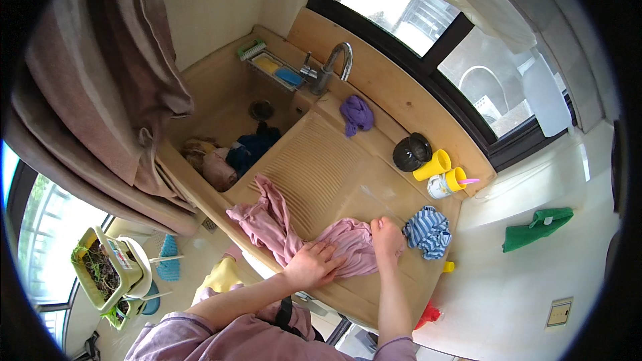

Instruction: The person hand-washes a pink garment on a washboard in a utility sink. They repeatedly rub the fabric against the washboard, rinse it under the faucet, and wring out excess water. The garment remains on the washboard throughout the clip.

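A wet-looking pink garment stretches across the lower part of the washboard sink counter. Flat on its middle, with fingers spread over the fabric, lies my left hand. My right hand is closed in a fist on the garment's right end; the fingertips are hidden. One end of the garment trails over the ridged washboard and the front rim. Just right of my right hand is a crumpled blue-and-white striped cloth.
Several wet clothes lie in the basin left of the washboard. Behind stand a chrome faucet, a purple cloth, a black bowl-like object and yellow cups. A brown curtain hangs at left, above potted plants.
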Available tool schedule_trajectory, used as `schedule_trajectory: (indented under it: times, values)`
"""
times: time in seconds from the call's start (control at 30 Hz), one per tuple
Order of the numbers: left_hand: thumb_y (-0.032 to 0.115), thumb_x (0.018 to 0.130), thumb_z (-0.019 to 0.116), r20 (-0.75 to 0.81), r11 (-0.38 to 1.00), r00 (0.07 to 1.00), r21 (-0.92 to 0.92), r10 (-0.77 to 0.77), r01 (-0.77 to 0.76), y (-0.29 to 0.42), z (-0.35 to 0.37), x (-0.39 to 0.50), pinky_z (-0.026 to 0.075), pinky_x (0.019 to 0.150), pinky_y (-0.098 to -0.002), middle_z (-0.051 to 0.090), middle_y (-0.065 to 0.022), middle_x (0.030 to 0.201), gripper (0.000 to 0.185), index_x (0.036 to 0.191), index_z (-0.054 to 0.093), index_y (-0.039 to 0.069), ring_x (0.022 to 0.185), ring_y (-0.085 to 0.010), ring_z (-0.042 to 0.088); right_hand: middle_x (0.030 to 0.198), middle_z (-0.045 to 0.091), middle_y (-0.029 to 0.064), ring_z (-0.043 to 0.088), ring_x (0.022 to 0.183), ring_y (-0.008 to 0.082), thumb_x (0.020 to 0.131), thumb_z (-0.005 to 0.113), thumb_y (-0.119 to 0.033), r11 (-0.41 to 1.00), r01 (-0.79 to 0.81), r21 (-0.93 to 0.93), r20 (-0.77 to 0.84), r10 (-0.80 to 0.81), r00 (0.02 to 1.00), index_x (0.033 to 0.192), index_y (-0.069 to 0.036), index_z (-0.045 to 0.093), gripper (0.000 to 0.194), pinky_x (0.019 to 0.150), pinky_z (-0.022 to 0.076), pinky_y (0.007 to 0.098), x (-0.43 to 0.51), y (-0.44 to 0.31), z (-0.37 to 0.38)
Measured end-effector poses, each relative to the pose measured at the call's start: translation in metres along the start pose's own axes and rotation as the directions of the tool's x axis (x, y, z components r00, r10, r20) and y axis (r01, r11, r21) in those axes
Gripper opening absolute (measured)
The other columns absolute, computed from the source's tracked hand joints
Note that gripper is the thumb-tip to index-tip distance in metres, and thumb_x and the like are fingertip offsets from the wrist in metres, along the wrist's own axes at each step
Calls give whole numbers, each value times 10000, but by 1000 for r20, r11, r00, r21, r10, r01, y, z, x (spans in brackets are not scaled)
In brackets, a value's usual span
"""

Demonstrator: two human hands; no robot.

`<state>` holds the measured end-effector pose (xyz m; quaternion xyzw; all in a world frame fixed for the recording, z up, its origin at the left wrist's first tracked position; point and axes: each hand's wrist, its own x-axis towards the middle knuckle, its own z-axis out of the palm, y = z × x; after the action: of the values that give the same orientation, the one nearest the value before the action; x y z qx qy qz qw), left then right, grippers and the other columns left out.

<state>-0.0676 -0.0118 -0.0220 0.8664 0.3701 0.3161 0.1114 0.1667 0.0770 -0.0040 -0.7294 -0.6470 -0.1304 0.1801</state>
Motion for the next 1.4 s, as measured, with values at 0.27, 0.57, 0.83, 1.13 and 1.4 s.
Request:
schedule_trajectory:
  times: [0.27, 0.57, 0.83, 1.13, 1.4]
  values:
    - [329, 860, 721, -34, 1000, 999, 10, 6, -6, 0, -6, 2, 545, 939, -441, 688, -137, 1221, 347, 1168, 735, 170, 1123, -302, 662, 655, 668, 136, 639, 563, 327, 855, 748, -307, 952, 269, 149, 180, -293, 939, 842, -80, 722, 229, 565, 517, 438, -43, -19, -20]
    - [301, 885, 725, 51, 957, 958, -58, -283, 286, -1, -1, 31, 591, 736, -429, 710, -93, 1027, 239, 1050, 734, 128, 943, -288, 695, 1008, 720, 165, 661, 917, 354, 874, 750, -582, 749, -362, 554, 187, 312, 932, 1050, -7, 701, 603, 838, 528, 448, -6, 84, 17]
    - [408, 816, 809, 309, 811, 750, 206, -585, 547, -3, 17, 95, 606, 787, -437, 657, -146, 1199, 575, 1234, 579, 87, 1046, -317, 699, 1141, 687, 102, 636, 1019, 193, 835, 867, -308, 507, -422, 751, 438, 96, 894, 1134, 13, 701, 469, 878, 513, 353, -44, 62, -13]
    - [224, 726, 785, 42, 835, 849, -161, -526, 526, -23, -31, 42, 540, 850, -479, 702, -174, 967, 315, 964, 687, 43, 1023, -387, 658, 838, 647, 14, 611, 739, 106, 892, 793, -87, 335, -329, 883, 109, 535, 838, 1162, -16, 710, 291, 674, 499, 243, -82, 111, -7]
    - [299, 846, 694, 234, 967, 969, 217, 82, -135, 21, -16, 15, 458, 1078, -523, 621, -105, 1379, 486, 1286, 660, 97, 1325, -300, 539, 725, 718, 113, 649, 645, 203, 886, 806, -319, 655, -556, 511, 332, 447, 831, 818, 23, 716, 360, 621, 507, 372, -45, 53, -18]
